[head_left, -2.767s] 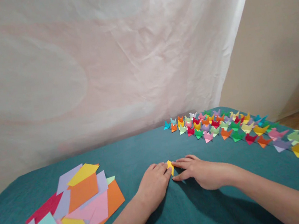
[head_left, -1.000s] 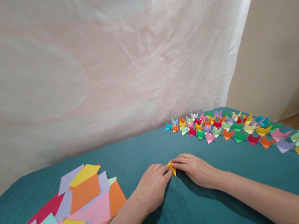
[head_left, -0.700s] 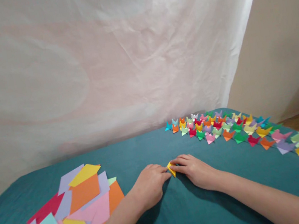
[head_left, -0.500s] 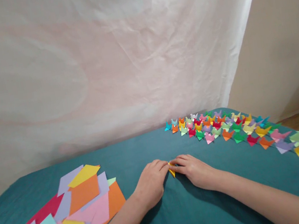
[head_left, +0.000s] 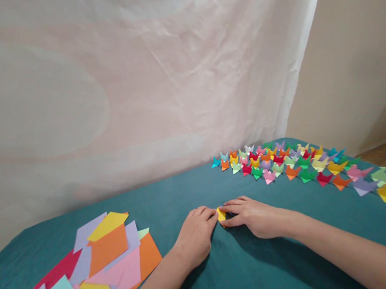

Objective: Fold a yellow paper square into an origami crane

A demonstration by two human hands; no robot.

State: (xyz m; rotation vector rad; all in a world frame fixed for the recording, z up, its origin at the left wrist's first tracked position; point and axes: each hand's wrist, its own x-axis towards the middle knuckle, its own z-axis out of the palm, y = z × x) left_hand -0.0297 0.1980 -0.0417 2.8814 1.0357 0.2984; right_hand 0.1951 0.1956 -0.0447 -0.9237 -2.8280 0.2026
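A small folded yellow paper (head_left: 221, 214) lies on the tablecloth between my two hands. My left hand (head_left: 198, 235) closes on its left side, thumb and fingertips drawn together at the edge. From the other side, my right hand (head_left: 251, 216) grips the paper, index finger at its top and thumb at its lower edge with a gap between them. Part of the paper is hidden under the fingertips.
Loose coloured paper sheets (head_left: 107, 250) overlap in a spread beside my left forearm. Several rows of folded paper birds (head_left: 307, 174) stand at the right and back of the teal tablecloth (head_left: 172, 197). A pale curtain (head_left: 134, 100) hangs behind.
More of the yellow paper's face now shows. My right thumb has moved down and apart from the index finger, while the left hand has hardly moved. The view has shifted slightly.
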